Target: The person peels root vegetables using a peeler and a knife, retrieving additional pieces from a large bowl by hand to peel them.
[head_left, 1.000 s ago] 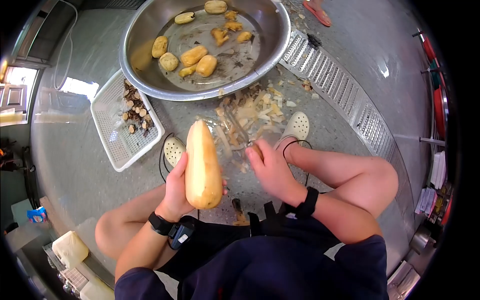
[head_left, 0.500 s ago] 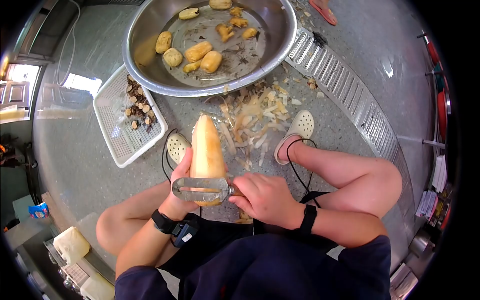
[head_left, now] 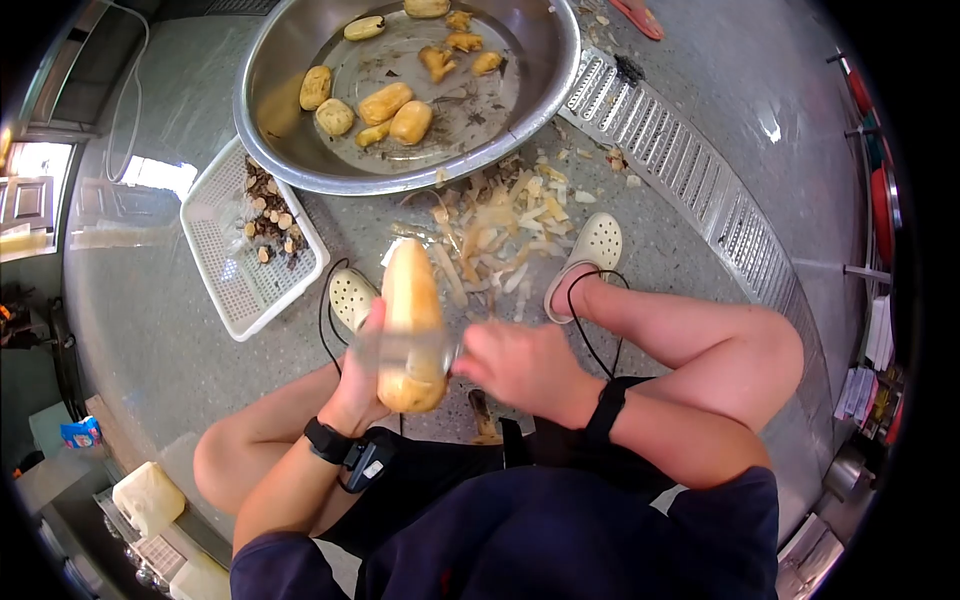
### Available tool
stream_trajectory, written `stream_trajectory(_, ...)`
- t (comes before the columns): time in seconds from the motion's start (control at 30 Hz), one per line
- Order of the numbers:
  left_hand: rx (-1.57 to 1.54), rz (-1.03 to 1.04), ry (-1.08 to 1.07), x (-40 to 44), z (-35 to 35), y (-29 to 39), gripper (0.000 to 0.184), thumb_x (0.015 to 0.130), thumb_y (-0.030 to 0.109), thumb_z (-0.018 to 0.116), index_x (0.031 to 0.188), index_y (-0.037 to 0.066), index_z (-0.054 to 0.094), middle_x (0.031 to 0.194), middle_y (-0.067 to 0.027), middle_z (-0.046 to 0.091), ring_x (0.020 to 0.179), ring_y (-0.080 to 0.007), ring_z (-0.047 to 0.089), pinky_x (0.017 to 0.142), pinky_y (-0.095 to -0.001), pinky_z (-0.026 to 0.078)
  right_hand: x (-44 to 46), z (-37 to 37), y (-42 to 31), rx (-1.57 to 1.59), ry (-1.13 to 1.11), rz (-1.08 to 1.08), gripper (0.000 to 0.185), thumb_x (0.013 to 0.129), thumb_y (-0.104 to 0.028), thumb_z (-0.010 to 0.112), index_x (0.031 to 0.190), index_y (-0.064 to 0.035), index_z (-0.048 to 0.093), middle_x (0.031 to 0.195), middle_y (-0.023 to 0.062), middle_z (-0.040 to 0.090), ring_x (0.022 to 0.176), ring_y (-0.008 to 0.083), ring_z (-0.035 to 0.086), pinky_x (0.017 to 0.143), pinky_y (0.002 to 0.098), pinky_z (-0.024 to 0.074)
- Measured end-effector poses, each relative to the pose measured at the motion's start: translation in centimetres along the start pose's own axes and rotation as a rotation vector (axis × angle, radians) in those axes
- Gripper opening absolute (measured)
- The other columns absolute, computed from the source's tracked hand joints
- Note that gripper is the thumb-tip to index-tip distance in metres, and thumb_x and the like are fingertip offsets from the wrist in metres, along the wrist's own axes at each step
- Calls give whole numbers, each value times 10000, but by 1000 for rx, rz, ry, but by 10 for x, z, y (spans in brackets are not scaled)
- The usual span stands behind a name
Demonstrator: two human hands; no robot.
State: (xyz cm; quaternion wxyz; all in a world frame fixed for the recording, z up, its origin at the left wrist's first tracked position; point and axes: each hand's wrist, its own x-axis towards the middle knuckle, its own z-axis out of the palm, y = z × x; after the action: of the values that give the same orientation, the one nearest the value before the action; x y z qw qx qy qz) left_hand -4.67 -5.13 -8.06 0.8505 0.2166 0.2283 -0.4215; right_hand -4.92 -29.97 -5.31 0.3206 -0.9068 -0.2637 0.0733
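Note:
A long, pale yellow lotus root (head_left: 409, 285) points away from me, partly peeled, with browner skin at its near end. My left hand (head_left: 357, 385) is wrapped around it from the left side. A wide metal peeler (head_left: 400, 350), smeared by motion, lies across the root. My right hand (head_left: 525, 365) is closed on the peeler's handle, which is mostly hidden by the fingers. Wet peel shavings (head_left: 500, 235) are scattered on the floor beyond the root.
A large metal basin (head_left: 400, 182) holds several lotus root pieces (head_left: 385, 103) and knobbly ginger-like pieces (head_left: 437, 63). Left of it, a white plastic basket (head_left: 235, 300) contains dark scraps and cut ends. A metal drain grate (head_left: 690, 165) curves along the right.
The peeler has moved slightly up along the root, away from me, with my right hand. My left hand keeps its hold. The view has shifted a little.

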Motion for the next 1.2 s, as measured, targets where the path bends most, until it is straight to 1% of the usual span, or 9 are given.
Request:
stream_trajectory(0.07,221,29,229,2,14,-16,717,1054,655,309,1401,64,519,1160,-195,681,985,-317,715,836,-482,605,6,8,46,-352,102,37,302,1030,-379,557,969,-86,601,777,136,613,663,336,650,550,450,511)
stream_trajectory(0.13,221,-89,227,-6,26,-30,775,1033,697,287,1416,55,493,1122,-216,669,954,-371,703,796,-492,602,17,-7,91,67,13,577,378,1073,-385,466,997,-44,610,862,239,658,753,440,644,684,537,514)
stream_trajectory(0.27,97,-201,63,-7,35,-14,846,1007,749,238,1376,36,505,1062,-238,652,857,-413,692,725,-528,597,6,26,115,138,55,483,453,1089,-403,417,976,-6,604,920,298,668,869,498,635,802,572,480)
stream_trajectory(0.33,26,-114,-16,-5,25,-6,823,1027,724,219,1404,40,478,1094,-222,651,912,-385,697,775,-499,602,11,28,92,293,8,605,461,1089,-399,416,955,-1,606,910,301,666,901,497,638,819,566,474)
stream_trajectory(0.43,-15,19,-25,0,10,-2,802,1027,722,251,1419,61,480,1136,-213,645,957,-389,692,828,-510,587,11,33,103,177,-21,466,431,1086,-385,435,977,6,581,879,286,672,882,489,646,794,548,495)
stream_trajectory(0.63,-70,72,27,-1,11,2,737,1048,673,288,1430,73,483,1232,-184,617,1016,-412,677,900,-539,563,28,-20,76,-400,-226,720,263,1058,-296,517,1045,-34,536,982,175,701,857,342,714,674,456,574)
stream_trajectory(0.83,-98,46,-64,-3,20,4,716,1056,652,269,1428,79,483,1242,-198,607,1032,-431,669,885,-594,563,28,-31,74,-729,96,421,198,1020,-249,578,1033,-55,539,972,107,683,795,279,711,580,380,568)
stream_trajectory(0.93,-166,14,-153,-1,12,5,739,1046,676,265,1424,80,485,1222,-214,612,1030,-441,668,872,-603,567,36,-47,54,-438,259,376,216,1011,-277,603,1030,-69,549,918,95,672,765,278,698,572,386,551)
stream_trajectory(1.2,-266,51,-32,-1,12,5,763,1037,699,270,1394,79,538,1157,-241,664,1014,-433,679,912,-549,563,6,-33,-27,54,-64,-62,294,949,-374,684,996,-92,610,786,74,607,671,263,656,581,384,501)
